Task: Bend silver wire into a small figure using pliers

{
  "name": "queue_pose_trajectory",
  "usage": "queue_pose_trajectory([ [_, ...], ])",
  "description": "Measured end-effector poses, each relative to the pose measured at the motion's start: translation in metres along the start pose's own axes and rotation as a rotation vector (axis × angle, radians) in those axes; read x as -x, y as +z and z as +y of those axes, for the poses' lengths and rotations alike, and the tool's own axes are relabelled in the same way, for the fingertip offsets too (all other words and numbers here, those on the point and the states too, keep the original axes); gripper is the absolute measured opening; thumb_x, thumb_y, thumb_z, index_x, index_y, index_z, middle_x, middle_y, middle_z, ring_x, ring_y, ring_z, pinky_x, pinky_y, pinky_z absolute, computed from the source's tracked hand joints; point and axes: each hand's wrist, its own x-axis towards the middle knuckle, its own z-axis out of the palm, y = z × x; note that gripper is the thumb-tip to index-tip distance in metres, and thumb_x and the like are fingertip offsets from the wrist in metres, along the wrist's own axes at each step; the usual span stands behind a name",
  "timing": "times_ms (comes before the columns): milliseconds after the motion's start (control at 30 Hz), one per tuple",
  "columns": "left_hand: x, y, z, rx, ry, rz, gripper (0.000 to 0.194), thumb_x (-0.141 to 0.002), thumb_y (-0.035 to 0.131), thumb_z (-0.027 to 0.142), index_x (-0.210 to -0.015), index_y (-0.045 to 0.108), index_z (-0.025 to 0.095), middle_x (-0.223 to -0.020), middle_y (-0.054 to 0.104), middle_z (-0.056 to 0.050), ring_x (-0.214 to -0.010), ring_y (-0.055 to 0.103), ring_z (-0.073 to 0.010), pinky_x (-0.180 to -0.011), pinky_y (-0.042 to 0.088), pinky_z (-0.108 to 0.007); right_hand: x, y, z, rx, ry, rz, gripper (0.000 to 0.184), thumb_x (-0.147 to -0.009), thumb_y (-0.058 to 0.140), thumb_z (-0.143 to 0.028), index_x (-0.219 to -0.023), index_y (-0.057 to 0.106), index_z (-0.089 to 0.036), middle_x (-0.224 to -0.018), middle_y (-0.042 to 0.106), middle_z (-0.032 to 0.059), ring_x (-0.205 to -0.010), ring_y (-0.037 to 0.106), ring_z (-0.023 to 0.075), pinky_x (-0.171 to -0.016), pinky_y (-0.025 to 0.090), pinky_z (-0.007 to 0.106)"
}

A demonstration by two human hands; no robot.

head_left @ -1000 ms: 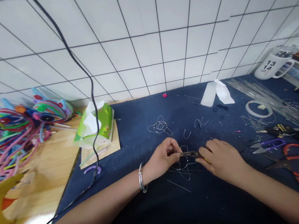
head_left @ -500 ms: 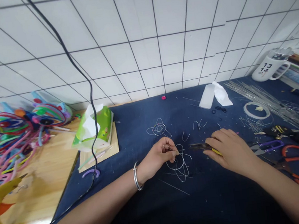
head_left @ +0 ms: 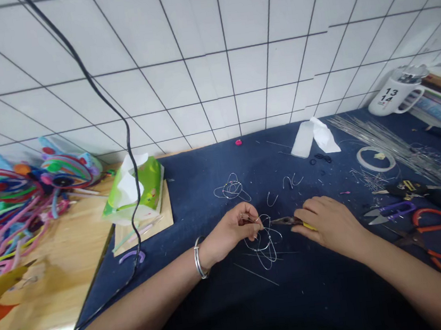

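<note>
Head view: we have looped wire (head_left: pixel 271 244) and pliers (head_left: pixel 290 220) between our hands.
Our left hand (head_left: pixel 234 229) pinches the looped wire, fingertips closed, above the dark blue cloth (head_left: pixel 195 189); our right hand (head_left: pixel 327 224) curls round the pliers, their tips at the loops, though we cannot tell whether they touch.

Glare whitens the wooden tabletop (head_left: pixel 87 229); the near blue cloth (head_left: pixel 319 281) seems dim.

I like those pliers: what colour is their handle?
The pliers' handle is yellow where visible, best in the head view.
</note>
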Motion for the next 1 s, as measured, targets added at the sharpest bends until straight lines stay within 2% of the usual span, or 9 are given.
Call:
queue_pose_trajectory([
  [267, 0.002, 0.006, 0.001, -0.214, 0.033, 0.074, 0.016, -0.08, 0.05, 0.022, -0.095, 0.052, 0.017, -0.083, 0.054, -0.002, -0.063, 0.049, -0.0089, -0.054, 0.043, -0.022, 0.003, -0.011, 0.002, 0.047, 0.029, -0.007, 0.027, -0.086, 0.037, -0.043, -0.086, 0.055, -0.022, -0.074, 0.05, 0.0024, -0.07, 0.044, 0.0143, -0.064, 0.032, 0.028],
  [500, 0.005, 0.007, 0.005, -0.386, 0.107, 0.048, 0.023, -0.077, 0.055, 0.018, -0.099, 0.058, 0.02, -0.091, 0.055, -0.003, -0.079, 0.053, -0.0134, -0.073, 0.044, -0.028, 0.004, -0.016, -0.002, 0.025, 0.031, -0.019, 0.027, -0.086, 0.038, -0.043, -0.086, 0.056, -0.023, -0.073, 0.05, 0.0017, -0.069, 0.044, 0.0139, -0.063, 0.031, 0.028],
  [733, 0.003, 0.009, 0.001, -0.404, 0.088, 0.047, 0.017, -0.073, 0.062, 0.031, -0.08, 0.062, 0.015, -0.081, 0.058, -0.003, -0.069, 0.053, -0.0117, -0.063, 0.044, -0.025, 0.004, -0.014, -0.002, 0.031, 0.015, -0.001, 0.027, -0.086, 0.038, -0.042, -0.086, 0.056, -0.023, -0.073, 0.05, 0.0017, -0.068, 0.043, 0.0136, -0.063, 0.03, 0.028],
  [1000, 0.002, 0.016, -0.002, -0.656, 0.211, 0.197, 0.007, -0.073, 0.059, 0.022, -0.071, 0.059, 0.015, -0.067, 0.055, 0.001, -0.06, 0.049, -0.0094, -0.055, 0.038, -0.022, 0.005, -0.019, -0.009, -0.001, 0.038, -0.05, 0.026, -0.086, 0.038, -0.042, -0.085, 0.056, -0.024, -0.074, 0.05, 0.0017, -0.068, 0.044, 0.0146, -0.063, 0.031, 0.029],
])
